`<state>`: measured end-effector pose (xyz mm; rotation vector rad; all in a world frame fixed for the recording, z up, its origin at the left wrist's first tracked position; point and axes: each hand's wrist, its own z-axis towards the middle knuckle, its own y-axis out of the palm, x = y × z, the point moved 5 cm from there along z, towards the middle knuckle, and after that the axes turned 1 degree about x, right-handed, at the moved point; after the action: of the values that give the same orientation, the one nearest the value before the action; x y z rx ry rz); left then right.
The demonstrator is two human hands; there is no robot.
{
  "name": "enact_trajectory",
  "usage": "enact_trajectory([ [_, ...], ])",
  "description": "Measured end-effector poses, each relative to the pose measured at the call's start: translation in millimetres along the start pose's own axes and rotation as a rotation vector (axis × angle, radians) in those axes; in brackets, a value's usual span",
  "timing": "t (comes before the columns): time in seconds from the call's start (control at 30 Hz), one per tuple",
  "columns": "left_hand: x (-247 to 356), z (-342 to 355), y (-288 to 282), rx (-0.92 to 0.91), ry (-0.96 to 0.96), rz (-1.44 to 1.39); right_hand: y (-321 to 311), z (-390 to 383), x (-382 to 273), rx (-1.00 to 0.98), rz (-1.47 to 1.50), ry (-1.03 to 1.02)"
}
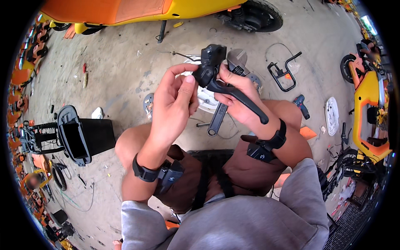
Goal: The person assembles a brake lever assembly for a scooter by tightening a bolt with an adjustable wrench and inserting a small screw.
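Note:
A black brake lever (239,98) with its bulky clamp housing is held up in front of me, over the gap between my knees. My right hand (246,100) is closed around the housing near the lever's pivot, and the lever blade slants down across that wrist. On the other side, my left hand (175,98) is closed, its thumb and fingertips pinching at the housing's left edge. A thin dark cable (183,55) runs out leftward from there. Whether the left fingertips hold the cable end or only the housing is hidden.
Below my hands lie an adjustable wrench (217,118) and a white round cover (205,102). A black tubular bracket (284,85) and a cordless drill (301,106) are to the right. A black bin-like box (96,135) sits left; a yellow-orange scooter (183,10) stands ahead.

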<state>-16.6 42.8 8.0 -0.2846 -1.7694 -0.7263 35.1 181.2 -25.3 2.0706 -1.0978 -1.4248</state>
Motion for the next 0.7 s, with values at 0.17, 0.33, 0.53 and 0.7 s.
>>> enact_trajectory([
  [0.17, 2, 7, 11, 0.185, 0.178, 0.325, -5, 1, 4, -0.011, -0.005, -0.017],
  [0.33, 4, 9, 7, 0.173, 0.285, 0.522, -4, -4, 6, 0.008, -0.182, -0.094],
  [0.53, 21, -1, -3, 0.253, 0.413, 0.772, 10, -13, 12, 0.146, -0.264, -0.015],
  [0.7, 31, -1, -6, 0.229, 0.432, 0.743, 8, -21, -1, -0.037, -0.511, 0.028],
])
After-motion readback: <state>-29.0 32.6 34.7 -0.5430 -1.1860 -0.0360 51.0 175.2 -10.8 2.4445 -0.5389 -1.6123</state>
